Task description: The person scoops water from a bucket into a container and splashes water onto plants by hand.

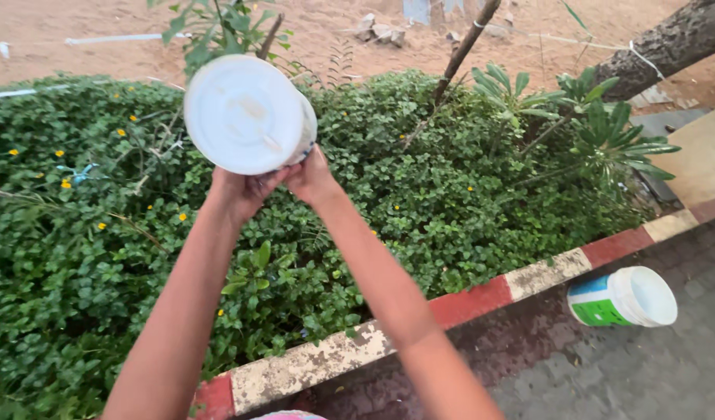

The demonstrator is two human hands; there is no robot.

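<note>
Holding a white plastic bucket (248, 114) up at arm's length, you have it tipped away so its round flat bottom faces you. It sits over the far left part of the green bed, above the leaves.

Your left hand (241, 190) cups the lower edge of the bucket from beneath, fingers wrapped up against its underside and closed on it. Your right hand (312, 177) presses against the lower right side, touching the left hand at the heel. Its fingers lie behind the bucket wall, so you cannot tell how far they curl, though the hand plainly bears on the tub. Both forearms rise from the near edge and meet under the bucket.

Below the bucket spreads dense ground cover (101, 257) with small round leaves and scattered yellow flowers (65, 184). A scrap of blue string or plastic (79, 173) lies in the leaves at left. On the right stands a spiky-leaved plant (599, 128), and a thin bare stem (460, 53) leans up behind the bed. A thick tree trunk (672, 43) crosses the far right corner. Sandy ground (334, 31) lies beyond.

A kerb painted in red and white blocks (482, 299) runs diagonally along the near edge of the bed. On the damp paving (606, 373) just beside it, well apart from your hands, a second bucket (623, 299), white with a green and blue label, lies on its side with its mouth to the right.
</note>
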